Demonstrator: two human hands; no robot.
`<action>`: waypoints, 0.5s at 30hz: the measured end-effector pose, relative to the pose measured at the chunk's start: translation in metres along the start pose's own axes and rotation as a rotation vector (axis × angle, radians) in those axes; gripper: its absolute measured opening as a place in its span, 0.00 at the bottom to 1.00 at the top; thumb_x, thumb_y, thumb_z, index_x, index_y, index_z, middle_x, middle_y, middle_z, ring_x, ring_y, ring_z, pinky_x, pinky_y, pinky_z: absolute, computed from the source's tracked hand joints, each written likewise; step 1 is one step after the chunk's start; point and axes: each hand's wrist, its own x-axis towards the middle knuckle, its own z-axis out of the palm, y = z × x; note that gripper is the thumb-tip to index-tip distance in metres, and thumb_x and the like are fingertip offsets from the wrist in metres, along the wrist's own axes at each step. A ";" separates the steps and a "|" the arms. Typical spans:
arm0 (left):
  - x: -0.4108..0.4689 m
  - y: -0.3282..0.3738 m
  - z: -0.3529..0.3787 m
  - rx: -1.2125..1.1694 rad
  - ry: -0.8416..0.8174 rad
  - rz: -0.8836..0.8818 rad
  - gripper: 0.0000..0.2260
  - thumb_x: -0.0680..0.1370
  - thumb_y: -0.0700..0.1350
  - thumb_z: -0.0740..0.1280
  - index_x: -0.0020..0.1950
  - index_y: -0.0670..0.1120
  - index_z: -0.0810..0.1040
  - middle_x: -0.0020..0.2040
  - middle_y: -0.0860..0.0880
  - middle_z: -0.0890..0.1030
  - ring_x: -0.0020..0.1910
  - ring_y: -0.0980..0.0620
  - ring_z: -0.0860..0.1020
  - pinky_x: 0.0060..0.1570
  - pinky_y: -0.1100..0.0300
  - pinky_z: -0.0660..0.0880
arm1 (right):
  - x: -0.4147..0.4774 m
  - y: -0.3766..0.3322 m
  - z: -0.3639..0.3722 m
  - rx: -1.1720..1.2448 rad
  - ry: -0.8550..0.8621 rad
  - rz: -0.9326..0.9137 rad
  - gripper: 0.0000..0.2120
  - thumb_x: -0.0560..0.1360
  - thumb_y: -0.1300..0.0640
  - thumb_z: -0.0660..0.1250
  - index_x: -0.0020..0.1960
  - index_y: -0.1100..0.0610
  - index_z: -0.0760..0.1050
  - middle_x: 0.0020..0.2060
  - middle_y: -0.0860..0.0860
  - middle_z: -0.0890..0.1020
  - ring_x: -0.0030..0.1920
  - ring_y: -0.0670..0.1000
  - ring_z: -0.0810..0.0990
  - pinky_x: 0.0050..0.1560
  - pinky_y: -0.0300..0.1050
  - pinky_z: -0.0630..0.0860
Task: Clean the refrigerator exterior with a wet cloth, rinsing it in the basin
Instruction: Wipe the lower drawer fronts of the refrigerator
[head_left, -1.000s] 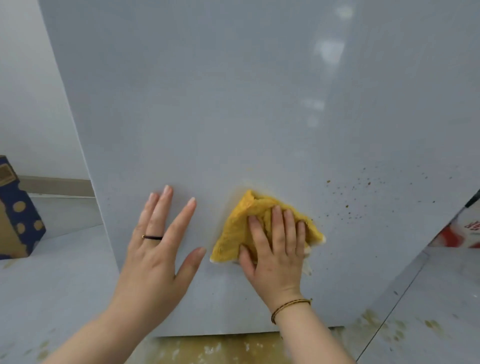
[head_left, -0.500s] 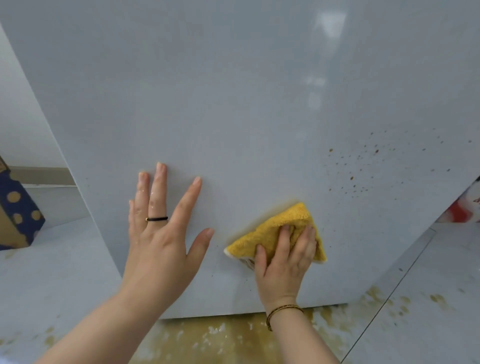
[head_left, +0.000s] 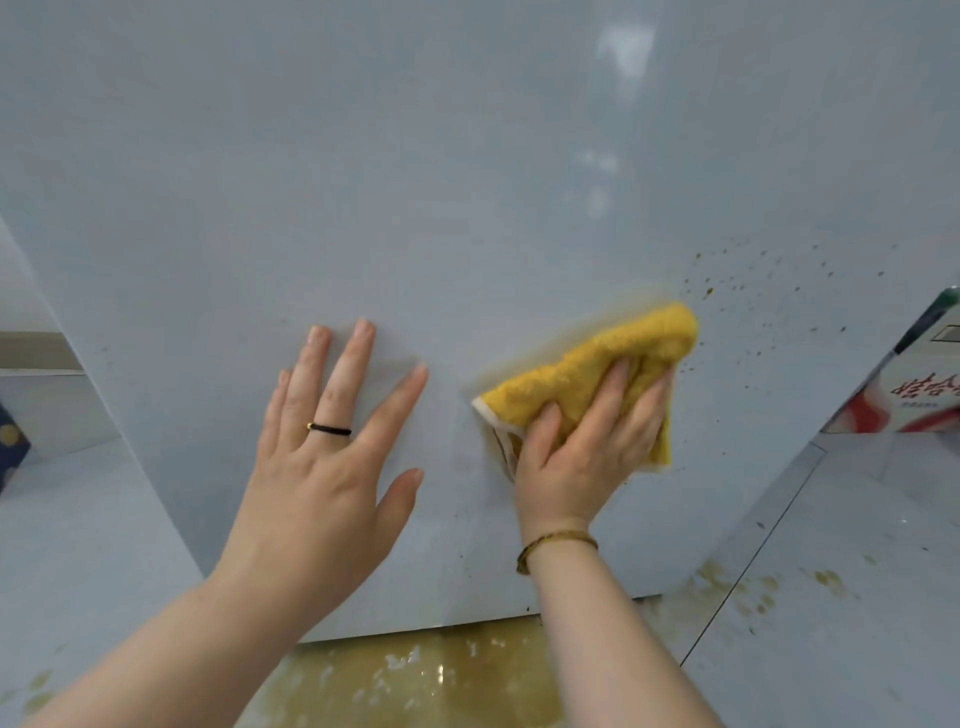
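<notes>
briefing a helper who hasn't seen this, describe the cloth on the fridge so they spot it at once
Find the big pale grey refrigerator panel filling the view. Low on its right part, the right hand presses a crumpled cloth against it. It is the only mustard-yellow thing there, just left of brown splatter specks.

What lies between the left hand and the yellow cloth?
In the head view, only bare refrigerator panel separates the left hand and the yellow cloth.
</notes>
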 end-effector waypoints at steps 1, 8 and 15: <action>-0.001 -0.001 0.000 0.007 -0.004 0.008 0.26 0.71 0.54 0.54 0.69 0.51 0.61 0.73 0.44 0.54 0.72 0.45 0.45 0.67 0.49 0.52 | -0.011 0.002 -0.001 0.022 -0.021 0.089 0.27 0.79 0.42 0.44 0.69 0.60 0.57 0.68 0.66 0.57 0.68 0.61 0.57 0.69 0.49 0.52; -0.003 -0.003 0.005 0.082 -0.006 0.065 0.27 0.70 0.53 0.56 0.69 0.48 0.61 0.74 0.43 0.52 0.74 0.47 0.38 0.70 0.53 0.41 | 0.045 -0.030 -0.003 0.153 0.133 0.287 0.27 0.75 0.51 0.55 0.69 0.65 0.63 0.66 0.72 0.63 0.66 0.68 0.61 0.65 0.50 0.54; -0.003 -0.006 0.010 0.163 -0.047 0.100 0.41 0.63 0.53 0.75 0.71 0.48 0.59 0.75 0.51 0.37 0.74 0.48 0.36 0.71 0.53 0.37 | 0.070 0.021 -0.006 -0.002 0.195 0.100 0.28 0.78 0.46 0.49 0.68 0.66 0.64 0.64 0.72 0.66 0.65 0.64 0.64 0.65 0.49 0.58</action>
